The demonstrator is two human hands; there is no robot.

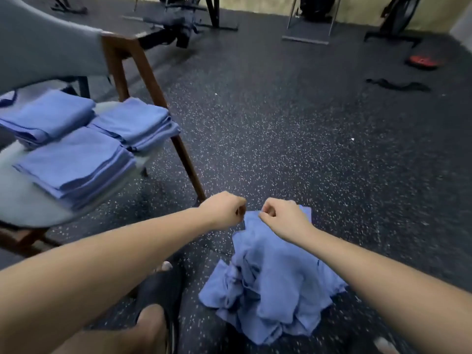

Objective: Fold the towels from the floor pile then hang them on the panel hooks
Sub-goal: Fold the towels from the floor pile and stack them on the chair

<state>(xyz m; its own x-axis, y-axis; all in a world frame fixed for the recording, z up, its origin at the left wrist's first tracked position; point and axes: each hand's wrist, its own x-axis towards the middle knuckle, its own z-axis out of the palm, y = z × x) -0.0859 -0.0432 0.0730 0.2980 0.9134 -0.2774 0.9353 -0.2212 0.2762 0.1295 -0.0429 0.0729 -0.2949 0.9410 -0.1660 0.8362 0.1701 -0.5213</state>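
Note:
A blue towel hangs from both my hands above a crumpled pile of blue towels on the floor. My left hand pinches the towel's top edge at its left end. My right hand pinches the same edge a short way to the right. The two fists are close together. Three stacks of folded blue towels lie on the seat of a grey chair at the left. No panel hooks are in view.
The chair's wooden legs reach down to the speckled black rubber floor. My sandalled foot stands left of the pile. Exercise machines, a red disc and a black strap lie far back.

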